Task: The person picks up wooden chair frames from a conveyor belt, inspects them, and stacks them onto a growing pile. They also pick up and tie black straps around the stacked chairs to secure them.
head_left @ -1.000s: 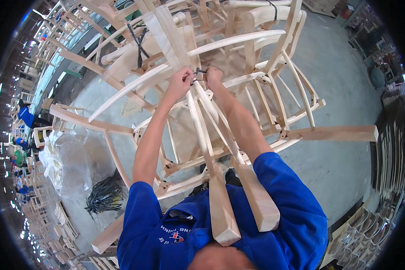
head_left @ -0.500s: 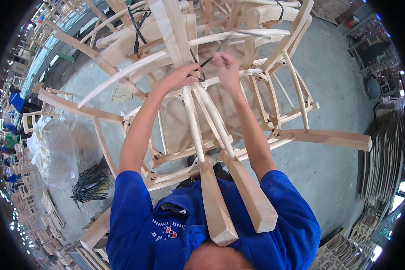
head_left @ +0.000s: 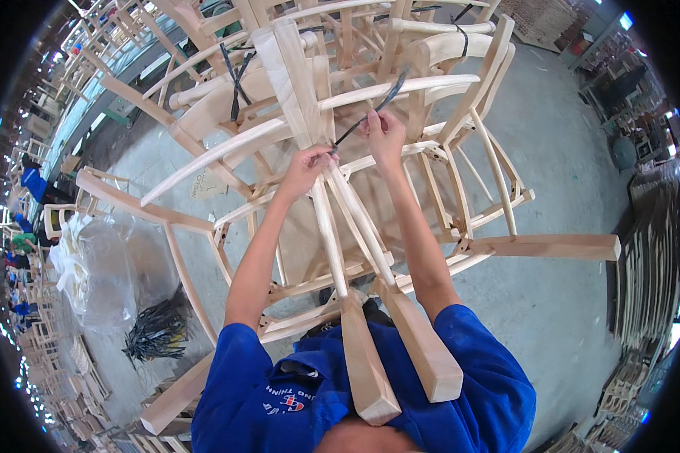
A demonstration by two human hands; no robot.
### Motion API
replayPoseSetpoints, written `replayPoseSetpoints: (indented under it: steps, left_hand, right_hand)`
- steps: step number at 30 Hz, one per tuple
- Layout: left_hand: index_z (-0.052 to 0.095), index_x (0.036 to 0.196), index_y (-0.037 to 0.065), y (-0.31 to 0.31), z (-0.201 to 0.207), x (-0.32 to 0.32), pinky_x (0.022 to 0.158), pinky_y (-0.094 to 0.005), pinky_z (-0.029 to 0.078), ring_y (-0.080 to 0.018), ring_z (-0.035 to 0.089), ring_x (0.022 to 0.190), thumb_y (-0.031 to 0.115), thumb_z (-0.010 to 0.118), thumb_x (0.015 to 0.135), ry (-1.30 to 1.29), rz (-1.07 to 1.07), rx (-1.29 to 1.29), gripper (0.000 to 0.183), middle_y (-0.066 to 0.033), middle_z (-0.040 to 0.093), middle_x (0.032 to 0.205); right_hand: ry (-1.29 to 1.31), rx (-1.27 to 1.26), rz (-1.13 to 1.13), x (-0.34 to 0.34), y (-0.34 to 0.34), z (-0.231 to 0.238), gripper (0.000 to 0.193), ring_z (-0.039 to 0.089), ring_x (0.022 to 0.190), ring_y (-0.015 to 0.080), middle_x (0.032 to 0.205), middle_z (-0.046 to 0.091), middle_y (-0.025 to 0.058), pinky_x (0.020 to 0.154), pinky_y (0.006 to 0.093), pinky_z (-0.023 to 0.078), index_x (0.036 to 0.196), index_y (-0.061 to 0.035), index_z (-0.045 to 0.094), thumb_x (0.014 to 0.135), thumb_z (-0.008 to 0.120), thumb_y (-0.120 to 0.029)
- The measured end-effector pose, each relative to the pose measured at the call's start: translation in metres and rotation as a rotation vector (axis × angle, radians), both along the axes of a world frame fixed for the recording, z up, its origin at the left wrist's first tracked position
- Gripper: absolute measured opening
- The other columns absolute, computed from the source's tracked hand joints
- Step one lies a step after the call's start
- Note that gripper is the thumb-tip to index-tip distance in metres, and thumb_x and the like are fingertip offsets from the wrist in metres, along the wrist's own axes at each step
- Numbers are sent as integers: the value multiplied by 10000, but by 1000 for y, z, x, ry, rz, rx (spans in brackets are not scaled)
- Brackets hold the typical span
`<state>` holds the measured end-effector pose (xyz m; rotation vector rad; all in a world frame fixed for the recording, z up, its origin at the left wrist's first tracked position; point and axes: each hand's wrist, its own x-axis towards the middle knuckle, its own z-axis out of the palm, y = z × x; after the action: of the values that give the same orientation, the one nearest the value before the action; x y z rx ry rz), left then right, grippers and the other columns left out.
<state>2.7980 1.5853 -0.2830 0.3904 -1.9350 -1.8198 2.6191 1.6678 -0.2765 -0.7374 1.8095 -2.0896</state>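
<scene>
A black rubber-like strip [head_left: 349, 131] stretches between my hands beside a joint of bare wooden chair frames [head_left: 304, 124]. My left hand [head_left: 304, 172] is closed at the joint, its fingertips pinching the strip's lower end against the wood. Slightly higher and to the right, my right hand [head_left: 384, 137] pinches the strip, and its loose tail sticks up past the fingers. Two wooden chair legs [head_left: 369, 370] run from below the joint down to my chest. A curved armrest [head_left: 219, 160] reaches out to the left of the joint.
More wooden chairs [head_left: 438, 57], some bound with black strips, stand just beyond. On the floor at left lie a clear plastic bag [head_left: 102, 264] and a heap of black strips [head_left: 156, 330]. Stacked wooden pieces [head_left: 646, 279] line the right side.
My left hand has moved slightly down and now pinches the strip at the joint. My right hand has moved slightly down, and the strip between the hands is straighter. The view has shifted slightly.
</scene>
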Motion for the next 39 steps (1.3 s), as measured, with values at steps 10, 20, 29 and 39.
replayPoseSetpoints:
  steps: [10,20,29,39]
  left_hand:
    - [677,967,45,-1,13,-8,978,-376,369,-246,424,1209,2,584,832,-42,-87,-495,170,-154,405,1309]
    - [662,931,-9,-2,11,-18,624,-324,476,-216,601,624,15,560,842,-129,215,-526,138,-130,608,687]
    - [652,947,-34,10,15,-17,666,-268,502,-141,641,717,-7,591,841,-120,242,-262,125,-92,672,797]
    - [582,986,-57,2,-8,-29,720,-273,531,-154,651,778,-41,640,813,113,327,93,183,-97,669,884]
  right_hand:
    - [45,-20,190,9,6,24,197,598,650,73,692,642,53,595,218,473,861,41,633,884,585,-148]
    - [422,247,435,23,16,27,200,588,704,99,788,649,54,650,262,487,964,25,644,835,663,-127]
    - [112,118,564,18,19,-2,163,596,717,77,801,663,32,625,238,476,965,0,667,840,660,-104]
    - [-821,-528,509,54,31,-25,88,604,857,167,940,616,28,757,313,481,993,-78,575,914,563,-114]
